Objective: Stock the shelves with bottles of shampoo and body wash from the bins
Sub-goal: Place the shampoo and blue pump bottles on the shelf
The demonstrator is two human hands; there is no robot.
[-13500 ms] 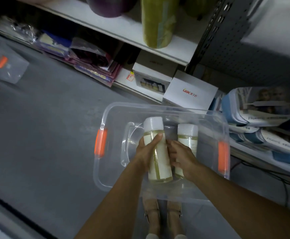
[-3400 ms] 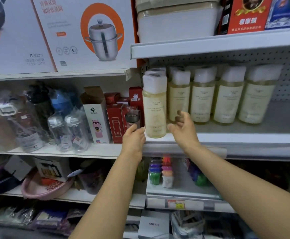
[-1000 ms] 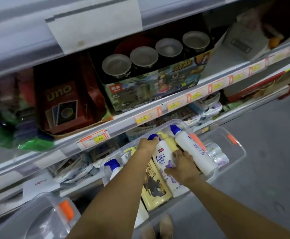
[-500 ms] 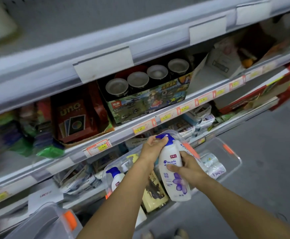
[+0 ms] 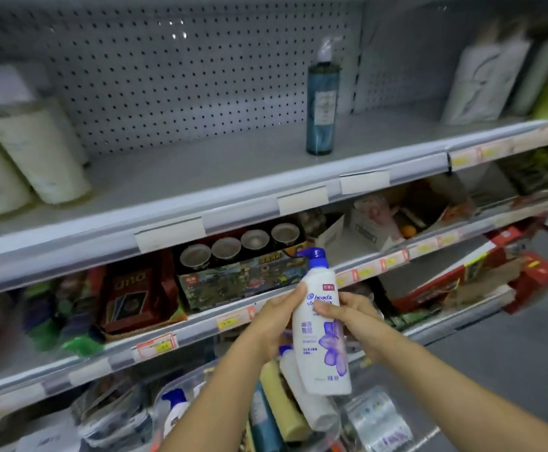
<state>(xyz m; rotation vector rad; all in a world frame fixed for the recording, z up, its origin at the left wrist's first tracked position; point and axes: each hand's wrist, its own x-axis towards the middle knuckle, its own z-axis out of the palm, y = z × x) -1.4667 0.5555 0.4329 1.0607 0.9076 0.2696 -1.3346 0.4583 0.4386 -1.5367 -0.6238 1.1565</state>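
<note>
Shampoo bottle (image 5: 323, 334): white body, blue pump cap (image 5: 315, 257), purple flower on the label. You hold it in the air, cap up and leaning slightly left, in front of the price-tag rail (image 5: 364, 272) of the lower shelf and above the clear bin (image 5: 188, 375).

Grip state:
- Your left hand (image 5: 277, 324) grasps the bottle's left side just below the shoulder, thumb on the front face and fingers wrapped behind.
- Your right hand (image 5: 354, 321) grasps the right side at about the same height, thumb laid across the label.

In the bin, directly under the held bottle, a yellow bottle (image 5: 282, 402) and a white bottle (image 5: 311, 409) lie side by side, touching.

The upper shelf (image 5: 217, 164) sits above and beyond the held bottle. A blue-green pump bottle (image 5: 321, 106) stands upright on it near the perforated back panel (image 5: 168, 76). Pale capped bottles (image 5: 34, 151) stand at its left end, well apart from the pump bottle
</note>
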